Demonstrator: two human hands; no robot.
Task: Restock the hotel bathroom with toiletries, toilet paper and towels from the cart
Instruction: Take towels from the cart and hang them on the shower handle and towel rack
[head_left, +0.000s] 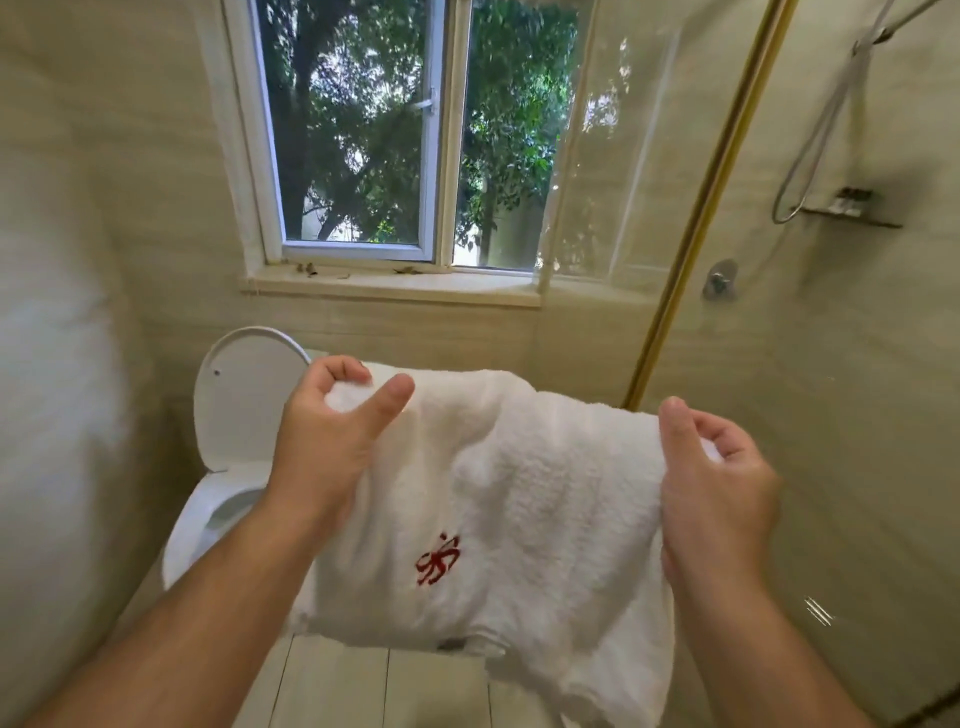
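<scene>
A white towel (509, 499) is held up in the near middle of the scene, spread between the two hands and hanging down in front of the person. The left hand (332, 431) holds the upper left corner: its fingers are curled round the top edge and the thumb lies across the front of the cloth. The right hand (711, 483) holds the upper right edge, with the fingers curled behind the cloth and the thumb raised in front, so that the edge is pinched between them. The top edge sags a little between the hands, and the lower part hangs in loose folds, lower on the right side. A red embroidered mark (438, 558) shows on the front of the towel, below its middle and toward the left. Behind the towel, to the left, stands a white toilet (208, 519) with its lid (244, 395) raised against the far wall. Above it, on the far wall, is a window (405, 130) with green trees outside, and a pale sill (389, 286) runs under it. To the right stands a glass shower screen with a gold frame (711, 197); behind the glass are a shower hose (821, 130), a small shelf (852, 208) and a metal valve (719, 280) on the wall. Pale floor tiles (363, 686) show under the towel. At the far left edge is a blurred white shape (57, 364); I cannot tell what it is.
</scene>
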